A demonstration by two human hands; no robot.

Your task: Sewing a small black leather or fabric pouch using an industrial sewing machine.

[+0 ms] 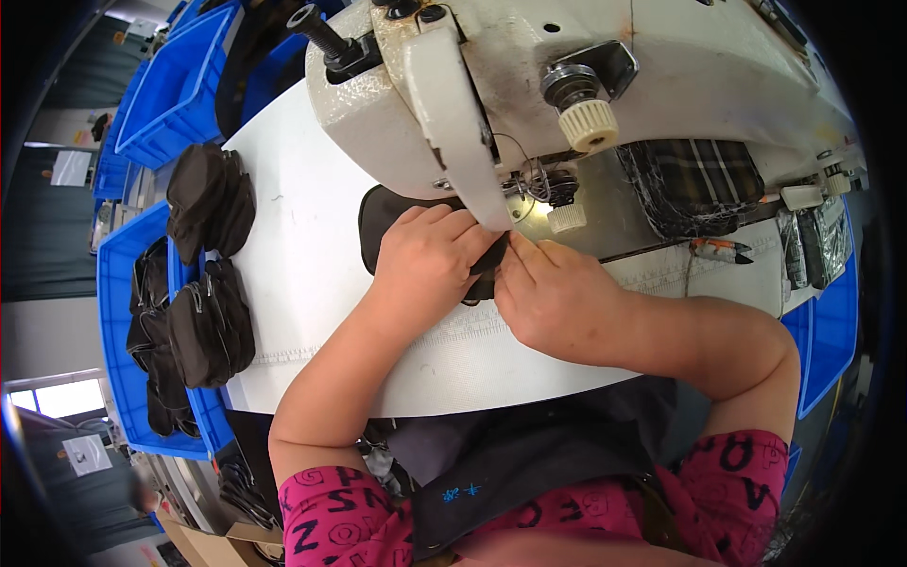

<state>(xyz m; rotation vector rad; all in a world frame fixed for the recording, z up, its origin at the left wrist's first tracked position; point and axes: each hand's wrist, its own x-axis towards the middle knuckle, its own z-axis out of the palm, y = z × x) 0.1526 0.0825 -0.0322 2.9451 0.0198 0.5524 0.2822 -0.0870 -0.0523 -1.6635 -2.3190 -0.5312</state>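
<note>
A white industrial sewing machine (368,113) fills the top of the view, with a lit metal plate (600,180) under its head. A dark brown or black fabric piece (378,236) lies beneath the head at the needle area. My left hand (420,260) grips this piece from the left, fingers curled at the machine's front. My right hand (553,293) pinches its right edge beside the left hand. The needle itself is hidden behind the white arm and my fingers.
Dark fabric pouches (208,326) lie at the table's left, over blue bins (123,369). Plaid fabric pieces (694,189), snips (723,252) and silvery packets (822,246) sit at the right. The white table (312,189) has ruler strips; another blue bin (827,340) stands beyond its right edge.
</note>
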